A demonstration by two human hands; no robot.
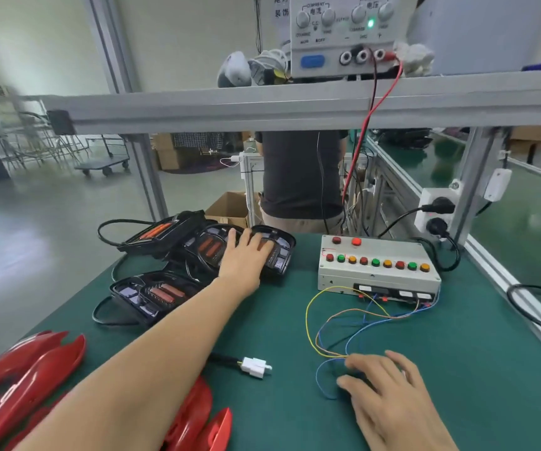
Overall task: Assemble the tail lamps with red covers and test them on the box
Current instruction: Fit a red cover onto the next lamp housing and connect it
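The left hand [246, 255] is stretched far forward and laid with relaxed, spread fingers on the rightmost black lamp body [275, 252]; nothing is yet gripped by it. The right hand [383, 382] is rested near the front edge of the green surface [279, 320], its fingers loosely curled over the thin coloured wires [334, 320], and whether a wire is pinched cannot be told. These wires are led to the test box [376, 268], which is placed to the right, well apart from the lamps. Two more lamp bodies [152, 294] are seen beside the first one, all without covers. The red covers [28, 375] are lying unused at the near left, and a white connector [256, 367] is lying free between the arms. By this judgement the task is at its beginning: no lamp is covered, and none is connected for testing.
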